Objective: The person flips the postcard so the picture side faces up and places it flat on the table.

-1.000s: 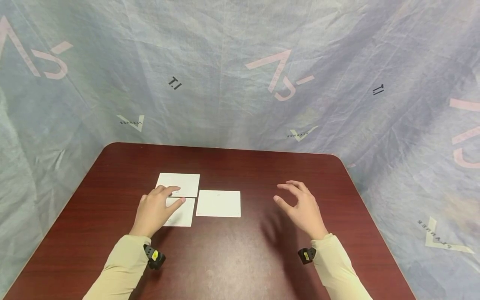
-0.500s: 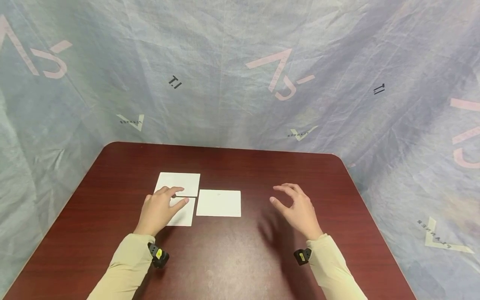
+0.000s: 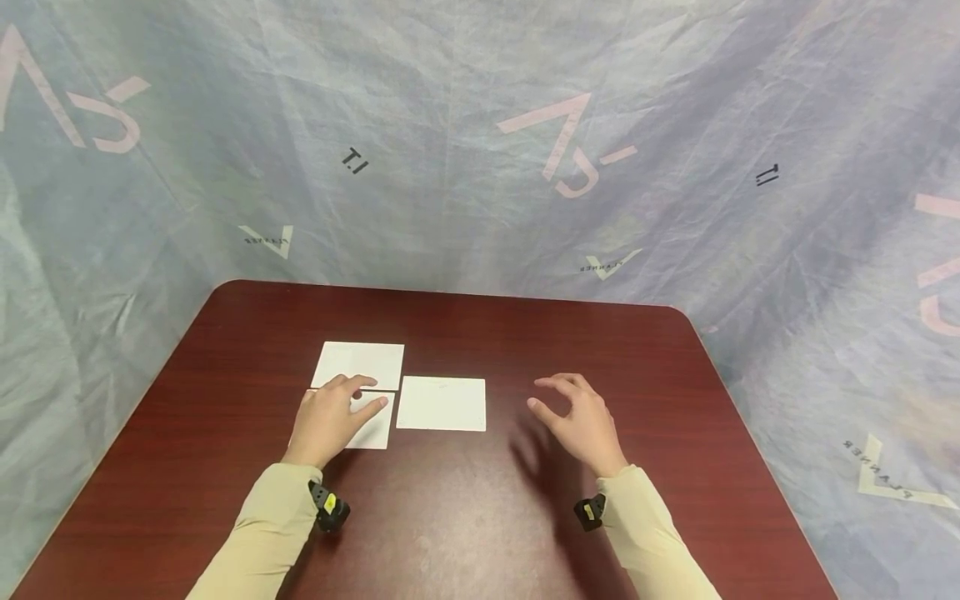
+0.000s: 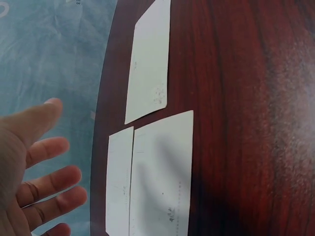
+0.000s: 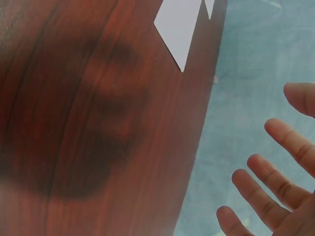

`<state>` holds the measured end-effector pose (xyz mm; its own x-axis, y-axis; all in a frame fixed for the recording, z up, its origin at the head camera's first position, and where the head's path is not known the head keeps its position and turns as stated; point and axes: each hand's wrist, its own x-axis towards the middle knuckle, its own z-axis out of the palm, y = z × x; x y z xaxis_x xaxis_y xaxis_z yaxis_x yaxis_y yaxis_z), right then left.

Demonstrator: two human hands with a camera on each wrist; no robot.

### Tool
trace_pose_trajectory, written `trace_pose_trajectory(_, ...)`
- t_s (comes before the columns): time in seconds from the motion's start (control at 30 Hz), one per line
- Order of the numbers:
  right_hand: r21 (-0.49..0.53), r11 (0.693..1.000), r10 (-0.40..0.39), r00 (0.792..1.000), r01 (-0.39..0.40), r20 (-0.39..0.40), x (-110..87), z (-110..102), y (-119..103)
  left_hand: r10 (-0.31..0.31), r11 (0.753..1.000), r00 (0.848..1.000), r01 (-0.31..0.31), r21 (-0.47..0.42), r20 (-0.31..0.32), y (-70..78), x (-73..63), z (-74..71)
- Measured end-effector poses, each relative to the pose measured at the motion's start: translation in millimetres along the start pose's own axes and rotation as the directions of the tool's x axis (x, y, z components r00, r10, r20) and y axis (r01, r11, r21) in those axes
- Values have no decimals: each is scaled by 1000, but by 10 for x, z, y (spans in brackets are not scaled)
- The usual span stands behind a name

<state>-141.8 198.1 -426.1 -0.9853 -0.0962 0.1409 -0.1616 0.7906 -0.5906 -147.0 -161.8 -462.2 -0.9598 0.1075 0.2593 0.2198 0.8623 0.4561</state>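
Three white cards lie flat on the dark red table, left of its middle. In the head view the far-left card [image 3: 360, 363] lies behind the near-left card [image 3: 372, 422], and the right-hand card [image 3: 441, 403] sits beside them. My left hand [image 3: 327, 418] hovers over the near-left card and hides part of it; thumb and fingers are apart with nothing between them. To the right of the cards, my right hand [image 3: 581, 421] hangs above bare wood, fingers loosely bent and holding nothing. Small faint print shows on the cards in the left wrist view.
The wooden table [image 3: 465, 517] has rounded far corners. A grey-blue cloth [image 3: 450, 192] with printed letters hangs behind it and at both sides. Each wrist carries a small black camera, such as the left wrist's camera [image 3: 330, 508].
Both hands have drifted inward: the left hand to the right over the cards, the right hand to the left. The cards stay in place on the table.
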Motion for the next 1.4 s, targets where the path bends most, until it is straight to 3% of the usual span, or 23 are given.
trace_pose_trajectory(0.5,-8,999,52,999,-52,-4,33,255,3,7,1000,1000,-7,23,2,21,27,121)
trace_pose_trajectory(0.8,-27,999,37,999,-37,-5,39,391,-12,-10,1000,999,9,25,42,15,32,209)
trace_pose_trajectory(1.4,-35,996,81,997,-80,7,76,567,-142,-49,999,993,46,28,109,-9,44,383)
